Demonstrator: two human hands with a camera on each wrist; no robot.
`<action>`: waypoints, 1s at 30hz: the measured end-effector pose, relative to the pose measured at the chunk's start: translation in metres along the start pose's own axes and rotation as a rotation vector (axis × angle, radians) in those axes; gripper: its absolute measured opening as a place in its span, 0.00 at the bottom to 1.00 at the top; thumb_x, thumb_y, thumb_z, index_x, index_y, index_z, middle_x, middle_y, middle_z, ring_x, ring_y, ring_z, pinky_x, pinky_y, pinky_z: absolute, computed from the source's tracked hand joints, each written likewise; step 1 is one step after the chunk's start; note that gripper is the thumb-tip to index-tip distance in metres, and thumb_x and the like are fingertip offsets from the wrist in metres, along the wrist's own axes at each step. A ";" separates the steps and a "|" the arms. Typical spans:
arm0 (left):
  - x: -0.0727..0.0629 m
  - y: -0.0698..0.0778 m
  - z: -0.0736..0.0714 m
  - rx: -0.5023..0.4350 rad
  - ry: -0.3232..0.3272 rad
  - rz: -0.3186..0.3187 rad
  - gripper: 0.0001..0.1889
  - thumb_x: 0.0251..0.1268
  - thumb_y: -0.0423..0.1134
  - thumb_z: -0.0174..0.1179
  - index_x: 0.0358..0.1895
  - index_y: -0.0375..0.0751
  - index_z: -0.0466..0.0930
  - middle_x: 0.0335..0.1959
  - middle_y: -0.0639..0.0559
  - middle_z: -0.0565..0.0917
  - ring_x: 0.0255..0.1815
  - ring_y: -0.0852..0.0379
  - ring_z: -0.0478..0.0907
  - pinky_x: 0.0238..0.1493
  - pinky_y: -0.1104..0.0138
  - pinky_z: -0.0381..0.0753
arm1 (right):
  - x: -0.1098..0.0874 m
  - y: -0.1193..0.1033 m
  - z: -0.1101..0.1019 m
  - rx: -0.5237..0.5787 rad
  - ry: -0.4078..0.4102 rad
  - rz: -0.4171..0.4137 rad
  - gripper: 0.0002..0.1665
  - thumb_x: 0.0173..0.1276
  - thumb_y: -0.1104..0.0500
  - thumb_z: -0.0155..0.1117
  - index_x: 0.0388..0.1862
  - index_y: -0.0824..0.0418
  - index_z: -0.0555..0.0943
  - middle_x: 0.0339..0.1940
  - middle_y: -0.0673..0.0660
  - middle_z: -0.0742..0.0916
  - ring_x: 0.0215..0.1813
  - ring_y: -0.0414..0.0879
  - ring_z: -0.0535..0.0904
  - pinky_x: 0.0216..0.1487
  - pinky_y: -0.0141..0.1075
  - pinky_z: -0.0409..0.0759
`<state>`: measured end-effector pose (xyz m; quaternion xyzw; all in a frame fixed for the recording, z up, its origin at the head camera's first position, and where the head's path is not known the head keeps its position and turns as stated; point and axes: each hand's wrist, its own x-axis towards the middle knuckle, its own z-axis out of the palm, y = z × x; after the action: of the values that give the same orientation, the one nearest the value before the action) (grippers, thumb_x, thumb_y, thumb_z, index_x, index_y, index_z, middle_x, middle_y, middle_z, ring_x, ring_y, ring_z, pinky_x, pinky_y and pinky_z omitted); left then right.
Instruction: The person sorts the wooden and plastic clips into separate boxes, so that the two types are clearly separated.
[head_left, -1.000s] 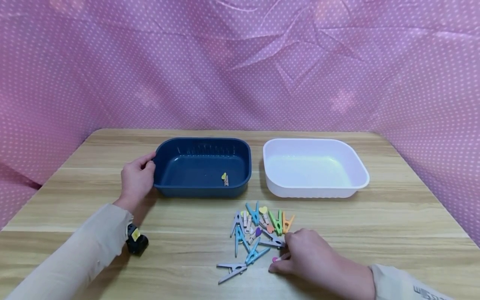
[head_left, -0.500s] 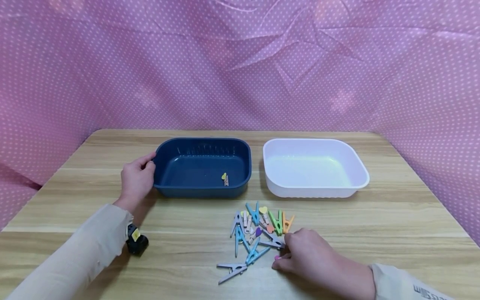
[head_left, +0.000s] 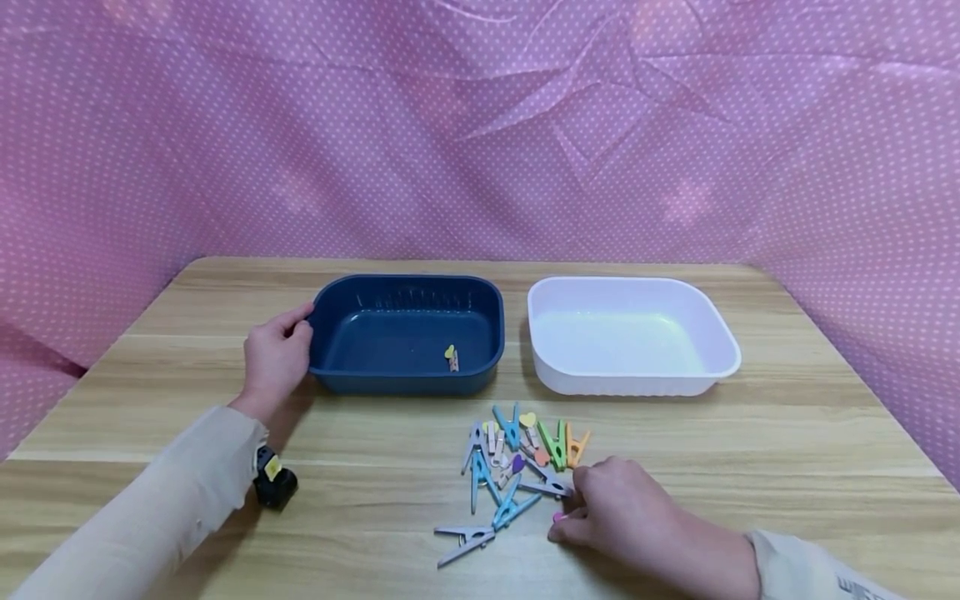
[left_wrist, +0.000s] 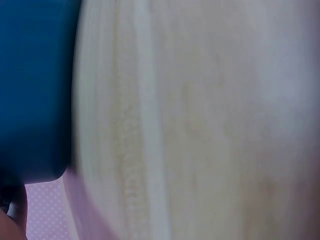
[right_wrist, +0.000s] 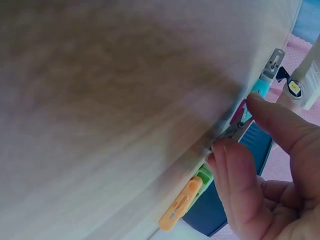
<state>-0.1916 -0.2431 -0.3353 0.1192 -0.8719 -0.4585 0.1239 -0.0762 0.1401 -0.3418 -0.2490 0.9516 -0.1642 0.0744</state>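
Note:
At the left end of a dark blue plastic basin (head_left: 405,383), my left hand (head_left: 276,358) grips the rim between thumb and fingers. One small wooden clothespin with a yellow heart (head_left: 452,358) lies inside that basin. My right hand (head_left: 630,517) is low over the table at the right of a pile of clothespins. Its thumb and fingers close around a small clothespin with a pink heart (head_left: 558,517), mostly hidden by the hand. Touching or very near those fingers is a grey clothespin (head_left: 546,481). The right wrist view shows the thumb and fingertips (right_wrist: 227,150) at the tabletop.
A white basin (head_left: 630,385) stands right of the blue one. Between the basins and the near edge lie blue clothespins (head_left: 512,504), a green one (head_left: 555,444), an orange one (head_left: 576,446), another grey one (head_left: 467,542) and several wooden heart ones. A pink dotted cloth (head_left: 480,133) hangs behind.
My right thumb has drawn slightly right and in toward the fingers, so less of the pink-heart clothespin shows. The left hand and both basins keep their places.

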 end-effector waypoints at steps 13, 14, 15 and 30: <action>0.001 -0.001 0.000 0.001 -0.011 -0.016 0.23 0.72 0.41 0.37 0.67 0.44 0.65 0.67 0.47 0.66 0.68 0.50 0.62 0.62 0.54 0.66 | 0.001 -0.003 -0.011 -0.012 0.084 -0.015 0.21 0.48 0.43 0.72 0.14 0.52 0.72 0.10 0.41 0.68 0.16 0.33 0.60 0.16 0.26 0.60; 0.001 -0.001 0.000 0.003 -0.009 -0.019 0.23 0.72 0.41 0.37 0.66 0.44 0.65 0.67 0.47 0.66 0.68 0.50 0.62 0.62 0.54 0.66 | 0.001 -0.004 -0.012 -0.015 0.093 -0.014 0.21 0.47 0.43 0.72 0.14 0.52 0.72 0.10 0.41 0.68 0.16 0.33 0.60 0.16 0.26 0.60; 0.001 -0.001 0.000 0.006 -0.006 -0.021 0.23 0.72 0.41 0.37 0.66 0.44 0.65 0.67 0.47 0.66 0.68 0.50 0.62 0.62 0.54 0.66 | 0.001 -0.004 -0.012 -0.021 0.105 -0.018 0.22 0.47 0.42 0.72 0.14 0.52 0.72 0.10 0.41 0.68 0.16 0.33 0.60 0.15 0.26 0.59; 0.002 0.000 0.001 0.005 0.014 -0.010 0.22 0.71 0.39 0.38 0.65 0.43 0.67 0.65 0.46 0.68 0.67 0.51 0.63 0.63 0.55 0.67 | 0.006 -0.009 -0.023 -0.064 0.227 -0.043 0.20 0.45 0.44 0.74 0.17 0.55 0.75 0.13 0.44 0.77 0.16 0.32 0.70 0.17 0.24 0.67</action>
<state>-0.1936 -0.2426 -0.3357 0.1270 -0.8714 -0.4563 0.1277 -0.0823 0.1365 -0.3177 -0.2514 0.9530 -0.1627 -0.0453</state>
